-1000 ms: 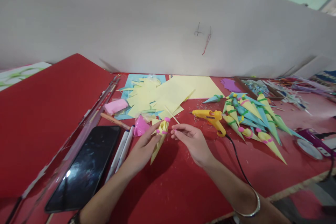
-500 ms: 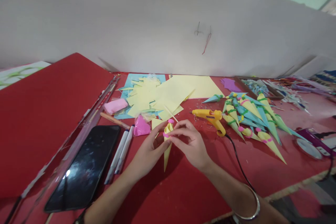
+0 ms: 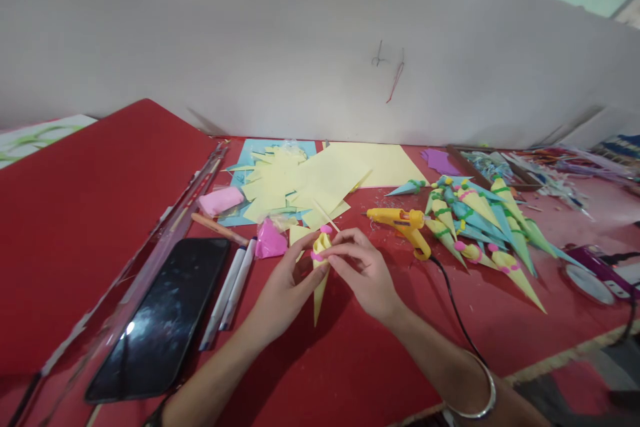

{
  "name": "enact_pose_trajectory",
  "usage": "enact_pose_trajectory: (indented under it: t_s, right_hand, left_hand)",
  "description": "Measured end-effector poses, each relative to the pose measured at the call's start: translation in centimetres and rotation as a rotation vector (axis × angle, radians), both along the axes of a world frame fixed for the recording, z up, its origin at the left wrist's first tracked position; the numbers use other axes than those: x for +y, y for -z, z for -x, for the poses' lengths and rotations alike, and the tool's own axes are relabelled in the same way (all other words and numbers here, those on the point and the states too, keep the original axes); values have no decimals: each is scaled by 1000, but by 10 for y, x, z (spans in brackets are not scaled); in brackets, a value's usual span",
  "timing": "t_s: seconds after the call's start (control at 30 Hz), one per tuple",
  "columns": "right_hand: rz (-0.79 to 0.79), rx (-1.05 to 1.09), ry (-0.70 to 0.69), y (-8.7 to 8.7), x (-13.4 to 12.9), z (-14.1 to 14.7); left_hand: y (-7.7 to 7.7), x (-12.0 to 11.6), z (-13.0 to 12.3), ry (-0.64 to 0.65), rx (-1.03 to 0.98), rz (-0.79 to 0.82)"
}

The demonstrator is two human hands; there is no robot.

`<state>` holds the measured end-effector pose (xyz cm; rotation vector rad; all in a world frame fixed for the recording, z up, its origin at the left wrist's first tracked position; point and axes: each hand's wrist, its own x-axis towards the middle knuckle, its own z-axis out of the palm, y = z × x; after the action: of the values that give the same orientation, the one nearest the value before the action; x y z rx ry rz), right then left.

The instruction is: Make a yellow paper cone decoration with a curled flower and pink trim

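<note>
A yellow paper cone (image 3: 321, 293) with a pink ball at its top and pink trim points downward above the red table. My left hand (image 3: 287, 283) holds it from the left, the thumb across its front. My right hand (image 3: 363, 273) has its thumb and index finger pinched at the cone's right side near the trim; a thin pale stick (image 3: 326, 215) shows just beyond these fingers. Whether the stick touches the hand is unclear. A bright pink clay packet (image 3: 271, 238) lies left of my left hand.
A yellow glue gun (image 3: 400, 220) with a black cord lies right of my hands, beside a pile of decorated cones (image 3: 483, 207). Yellow paper sheets (image 3: 330, 177) lie behind. Two markers (image 3: 237, 287) and a black phone (image 3: 163, 317) are at left.
The cone's tip has shifted very slightly to the right. Both hands keep nearly the same hold, with a tiny move of the right fingers at the trim.
</note>
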<state>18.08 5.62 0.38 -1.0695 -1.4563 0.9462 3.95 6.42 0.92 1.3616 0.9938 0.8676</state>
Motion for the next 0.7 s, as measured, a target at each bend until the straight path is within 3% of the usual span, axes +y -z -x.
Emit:
enact_pose_trajectory:
  t_s: [0.27, 0.6, 0.7]
  right_hand:
    - [52, 93, -14, 3, 0, 3]
    - [250, 263, 9, 1, 2, 5]
    - [336, 342, -45, 1, 3, 4]
  left_hand:
    - [6, -1, 0, 10, -12, -37]
    - [5, -2, -1, 0, 84, -146]
    - [7, -2, -1, 1, 118, -179]
